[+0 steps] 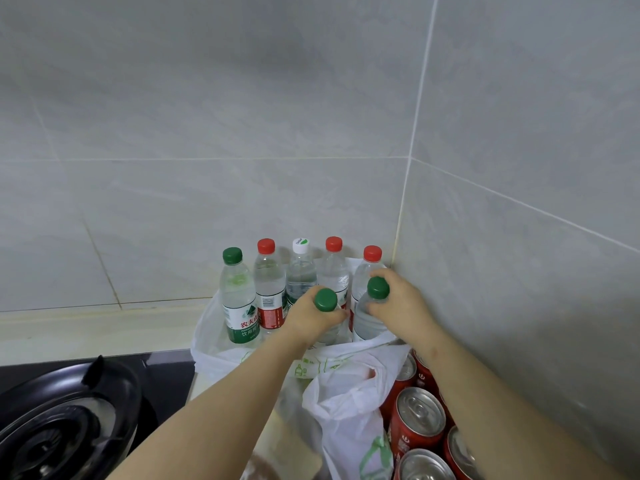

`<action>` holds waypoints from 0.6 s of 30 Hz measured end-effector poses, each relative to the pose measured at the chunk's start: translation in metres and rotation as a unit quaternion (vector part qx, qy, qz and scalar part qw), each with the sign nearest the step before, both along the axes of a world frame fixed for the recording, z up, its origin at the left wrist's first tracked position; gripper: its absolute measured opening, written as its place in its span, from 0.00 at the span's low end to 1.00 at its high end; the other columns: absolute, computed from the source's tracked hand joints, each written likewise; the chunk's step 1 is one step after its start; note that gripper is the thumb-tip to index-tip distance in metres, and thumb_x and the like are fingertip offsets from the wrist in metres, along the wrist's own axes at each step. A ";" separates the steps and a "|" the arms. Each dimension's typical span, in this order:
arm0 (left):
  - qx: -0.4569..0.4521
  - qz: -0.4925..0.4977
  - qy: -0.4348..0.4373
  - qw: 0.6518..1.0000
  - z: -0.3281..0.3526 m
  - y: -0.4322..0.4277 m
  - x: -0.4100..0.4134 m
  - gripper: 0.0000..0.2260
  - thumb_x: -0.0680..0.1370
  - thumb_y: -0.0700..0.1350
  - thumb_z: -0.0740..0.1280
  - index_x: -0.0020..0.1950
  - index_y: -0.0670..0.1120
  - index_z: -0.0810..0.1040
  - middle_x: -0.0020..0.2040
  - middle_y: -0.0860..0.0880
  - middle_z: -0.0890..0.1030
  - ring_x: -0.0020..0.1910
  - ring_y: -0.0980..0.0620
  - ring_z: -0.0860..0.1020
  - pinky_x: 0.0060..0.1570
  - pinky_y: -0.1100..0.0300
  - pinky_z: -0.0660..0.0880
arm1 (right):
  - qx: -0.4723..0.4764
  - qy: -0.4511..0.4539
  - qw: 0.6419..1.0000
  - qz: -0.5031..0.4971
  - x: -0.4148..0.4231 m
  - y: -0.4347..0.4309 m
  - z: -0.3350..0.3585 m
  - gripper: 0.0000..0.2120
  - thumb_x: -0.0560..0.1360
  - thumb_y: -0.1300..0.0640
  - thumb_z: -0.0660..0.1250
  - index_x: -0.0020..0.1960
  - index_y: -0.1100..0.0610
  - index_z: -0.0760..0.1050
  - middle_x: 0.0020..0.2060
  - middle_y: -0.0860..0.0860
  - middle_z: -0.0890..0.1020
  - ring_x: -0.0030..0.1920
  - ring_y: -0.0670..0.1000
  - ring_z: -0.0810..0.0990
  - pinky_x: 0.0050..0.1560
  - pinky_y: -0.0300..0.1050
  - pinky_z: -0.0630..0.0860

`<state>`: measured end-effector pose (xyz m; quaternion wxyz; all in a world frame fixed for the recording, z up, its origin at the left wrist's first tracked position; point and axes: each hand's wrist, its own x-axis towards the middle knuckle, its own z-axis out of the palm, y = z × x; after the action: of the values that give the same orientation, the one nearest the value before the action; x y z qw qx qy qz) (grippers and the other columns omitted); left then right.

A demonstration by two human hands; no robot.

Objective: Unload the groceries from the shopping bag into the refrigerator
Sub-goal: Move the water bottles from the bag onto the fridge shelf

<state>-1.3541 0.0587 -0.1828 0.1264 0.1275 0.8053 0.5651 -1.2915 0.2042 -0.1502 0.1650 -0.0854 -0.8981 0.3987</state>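
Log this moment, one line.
left hand: grips left green-capped bottle | right hand: grips right green-capped bottle | shopping bag: open

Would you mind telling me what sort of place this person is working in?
Probably a home kitchen: a black gas hob sits in the pale countertop, grey tiled walls meet in a corner, and bottled water stands in a shopping bag.

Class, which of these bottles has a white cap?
The third bottle from the left in the back row of five. Its cap is white with a small green mark; every other cap is red or green.
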 end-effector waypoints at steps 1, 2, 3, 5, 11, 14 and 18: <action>-0.003 0.000 0.001 1.000 0.000 0.000 -0.001 0.13 0.72 0.45 0.71 0.55 0.49 0.74 0.44 0.52 0.78 0.43 0.54 0.75 0.42 0.59 0.73 | -0.009 -0.007 1.000 0.002 -0.001 0.000 0.001 0.17 0.70 0.66 0.70 0.56 0.56 0.73 0.45 0.49 0.76 0.46 0.49 0.74 0.37 0.30 0.68; -0.005 0.000 0.001 1.000 0.000 0.000 -0.001 0.13 0.71 0.46 0.70 0.54 0.50 0.74 0.45 0.52 0.78 0.44 0.53 0.76 0.44 0.57 0.75 | -0.011 -0.014 1.000 0.006 -0.002 0.000 0.003 0.14 0.70 0.65 0.70 0.54 0.56 0.74 0.43 0.49 0.76 0.44 0.49 0.74 0.34 0.29 0.67; -0.005 0.001 0.002 1.000 -0.001 -0.001 -0.002 0.12 0.71 0.45 0.70 0.54 0.50 0.74 0.45 0.51 0.79 0.44 0.52 0.76 0.45 0.55 0.76 | -0.010 -0.022 1.000 0.010 -0.003 0.000 0.004 0.13 0.70 0.64 0.70 0.53 0.56 0.73 0.42 0.49 0.76 0.43 0.49 0.74 0.34 0.29 0.67; 0.000 0.009 -0.001 1.000 -0.001 -0.003 -0.003 0.11 0.71 0.45 0.70 0.53 0.50 0.74 0.44 0.51 0.78 0.45 0.51 0.76 0.47 0.53 0.76 | -0.006 -0.040 0.999 0.023 -0.005 -0.003 0.006 0.13 0.70 0.64 0.69 0.52 0.57 0.72 0.42 0.49 0.75 0.43 0.50 0.74 0.36 0.33 0.68; 0.026 0.027 -0.015 0.999 0.002 -0.008 -0.006 0.10 0.71 0.43 0.69 0.51 0.49 0.76 0.42 0.50 0.79 0.43 0.49 0.77 0.46 0.52 0.77 | 0.075 -0.093 0.992 0.033 -0.015 -0.016 0.018 0.14 0.71 0.60 0.70 0.54 0.58 0.70 0.45 0.50 0.72 0.46 0.51 0.72 0.43 0.41 0.67; 0.033 0.018 -0.017 0.999 0.003 -0.010 -0.006 0.10 0.71 0.42 0.68 0.52 0.48 0.76 0.42 0.49 0.79 0.43 0.48 0.77 0.44 0.52 0.76 | 0.093 -0.114 0.988 0.034 -0.019 -0.021 0.022 0.15 0.72 0.60 0.69 0.56 0.58 0.70 0.42 0.49 0.70 0.47 0.50 0.69 0.45 0.39 0.66; 0.036 0.021 -0.026 0.999 0.004 -0.013 -0.006 0.11 0.73 0.42 0.67 0.54 0.46 0.76 0.45 0.46 0.79 0.43 0.48 0.76 0.40 0.54 0.76 | 0.063 -0.123 0.990 0.035 -0.023 -0.020 0.017 0.15 0.72 0.59 0.69 0.56 0.57 0.70 0.46 0.50 0.73 0.47 0.50 0.71 0.45 0.40 0.67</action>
<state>-1.3598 0.0461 -0.1787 0.1311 0.1005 0.7834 0.5991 -1.3144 0.1842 -0.1328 0.0438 -0.0918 -0.9373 0.3332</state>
